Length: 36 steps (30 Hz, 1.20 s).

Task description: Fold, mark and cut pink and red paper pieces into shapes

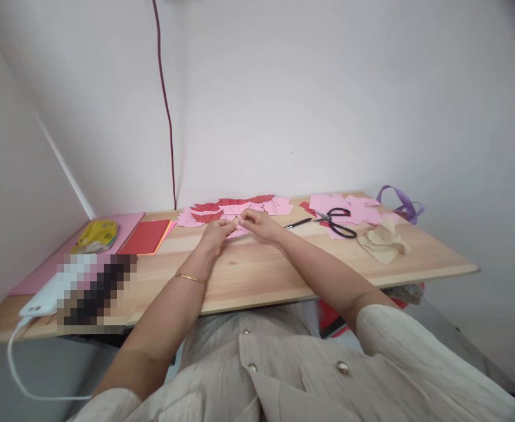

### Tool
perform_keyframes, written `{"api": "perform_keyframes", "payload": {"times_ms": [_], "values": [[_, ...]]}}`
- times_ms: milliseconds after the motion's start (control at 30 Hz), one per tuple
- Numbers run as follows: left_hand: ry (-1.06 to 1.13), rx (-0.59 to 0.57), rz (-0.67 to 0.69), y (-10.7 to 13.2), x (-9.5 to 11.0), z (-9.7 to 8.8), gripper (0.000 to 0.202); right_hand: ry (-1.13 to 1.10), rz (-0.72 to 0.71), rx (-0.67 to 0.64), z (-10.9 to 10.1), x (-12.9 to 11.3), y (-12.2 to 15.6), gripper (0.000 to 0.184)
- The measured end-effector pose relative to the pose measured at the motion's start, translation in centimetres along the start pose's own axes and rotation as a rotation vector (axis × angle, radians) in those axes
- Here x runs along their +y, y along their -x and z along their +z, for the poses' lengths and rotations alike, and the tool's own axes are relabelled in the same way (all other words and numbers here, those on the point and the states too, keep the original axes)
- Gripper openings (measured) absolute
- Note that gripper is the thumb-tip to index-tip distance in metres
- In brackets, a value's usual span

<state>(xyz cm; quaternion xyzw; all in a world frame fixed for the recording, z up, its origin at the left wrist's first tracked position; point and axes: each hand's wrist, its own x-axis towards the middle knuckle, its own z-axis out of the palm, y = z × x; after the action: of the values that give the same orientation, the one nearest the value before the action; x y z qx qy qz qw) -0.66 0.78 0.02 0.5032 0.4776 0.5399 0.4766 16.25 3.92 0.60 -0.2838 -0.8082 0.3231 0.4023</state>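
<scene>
While our left hand [217,232] and right hand [258,224] are pinching a pink piece [239,233] — left of the scissors [329,218] — creased pieces [234,209] are lying left of them too, farther back, seemingly done; flat sheets [327,201] under and behind the scissors are looking unworked, so we're judging it partway.
</scene>
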Motion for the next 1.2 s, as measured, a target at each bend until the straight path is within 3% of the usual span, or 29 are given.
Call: {"api": "perform_keyframes", "payload": {"times_ms": [200, 533, 633, 767, 1033, 1200], "values": [[-0.199, 0.022, 0.109, 0.1, 0.0, 0.0, 0.029, 0.009, 0.019, 0.053, 0.6, 0.0, 0.0, 0.021], [-0.172, -0.013, 0.131, 0.1, -0.4, 0.0, 0.024, 0.004, 0.001, 0.052, 0.3, 0.3, 0.0, 0.017], [-0.142, -0.001, 0.133, -0.1, -0.6, -0.2, 0.021, -0.128, 0.01, 0.051, 0.4, 0.6, -0.2, 0.018], [-0.093, 0.013, 0.137, -0.3, -0.7, -0.3, 0.02, -0.295, 0.047, 0.021, 0.4, 1.3, -0.4, 0.033], [-0.178, 0.002, 0.27, -0.3, -0.5, -0.1, 0.021, -0.102, 0.066, 0.039, 0.1, 0.9, -0.2, 0.023], [-0.227, -0.006, 0.299, -0.1, -0.1, 0.0, 0.021, -0.098, 0.07, 0.042, 0.1, 0.6, -0.2, 0.023]]}}
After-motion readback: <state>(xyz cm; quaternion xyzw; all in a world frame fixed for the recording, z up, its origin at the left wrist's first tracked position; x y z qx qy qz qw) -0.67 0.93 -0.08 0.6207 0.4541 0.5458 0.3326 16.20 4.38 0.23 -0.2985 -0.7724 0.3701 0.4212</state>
